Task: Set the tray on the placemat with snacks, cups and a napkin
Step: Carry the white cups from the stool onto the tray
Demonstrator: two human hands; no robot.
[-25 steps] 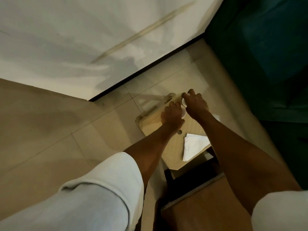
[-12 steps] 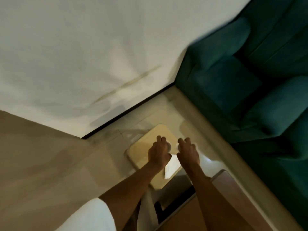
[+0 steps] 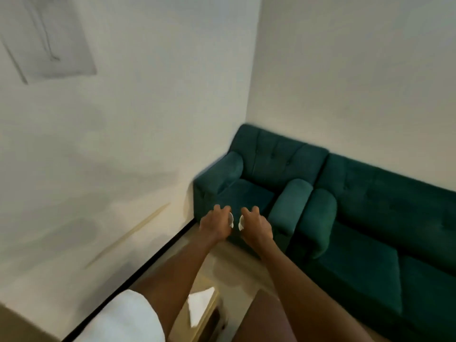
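Observation:
Both my hands are raised in front of a green armchair, close together. My left hand [image 3: 216, 224] grips a small white cup [image 3: 231, 220] from above, fingers curled round it. My right hand [image 3: 255, 225] grips a second white cup [image 3: 241, 222] the same way. Only the inner edges of the cups show between the hands. Far below, near the bottom of the view, a pale wooden tray [image 3: 209, 309] lies with a white folded napkin [image 3: 199, 308] on it, partly hidden by my left forearm.
A green armchair [image 3: 249, 178] and a green sofa [image 3: 385, 218] stand along the right wall. A white wall fills the left. A brown tabletop [image 3: 264, 319] shows at the bottom between my arms. Tiled floor runs along a black skirting line.
The view has swung up from the floor to the walls and sofa. Both hands have lifted off the tray, each carrying a cup; tray and napkin now lie far below.

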